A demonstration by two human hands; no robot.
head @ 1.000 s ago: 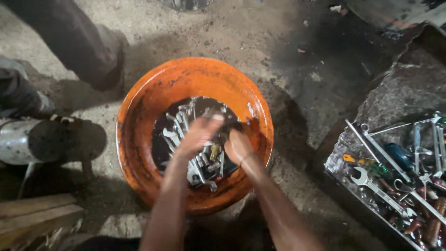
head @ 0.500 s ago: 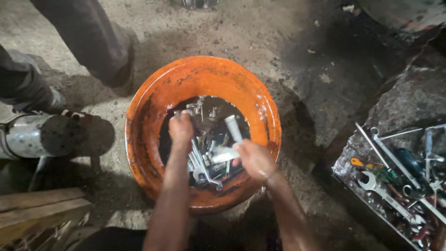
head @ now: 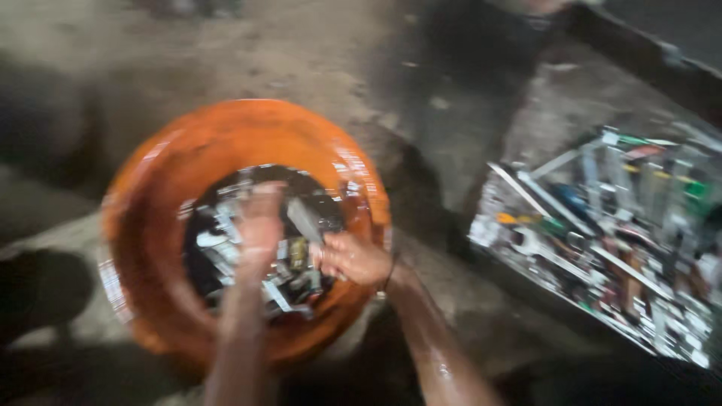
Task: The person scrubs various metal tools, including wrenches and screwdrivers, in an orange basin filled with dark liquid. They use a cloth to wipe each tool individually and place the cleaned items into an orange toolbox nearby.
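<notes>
While blur smears detail, both your hands sit inside the orange basin (head: 150, 225): your right hand (head: 353, 259) is closed round a grey metal piece (head: 304, 219), lifted above the wet parts (head: 289, 278), likely for rinsing; your left hand (head: 259, 225) reaches in, grip unclear. Tool tray (head: 602, 248) lies right of the basin.

- Orange plastic basin (head: 150, 225), round and wet, sits on the ground at left centre of the frame.
- Metal parts (head: 289, 274), blurred, lie heaped in dark liquid at its bottom.
- Grey metal piece (head: 304, 219), tilted, stands up at the basin's centre, gripped from below.
</notes>
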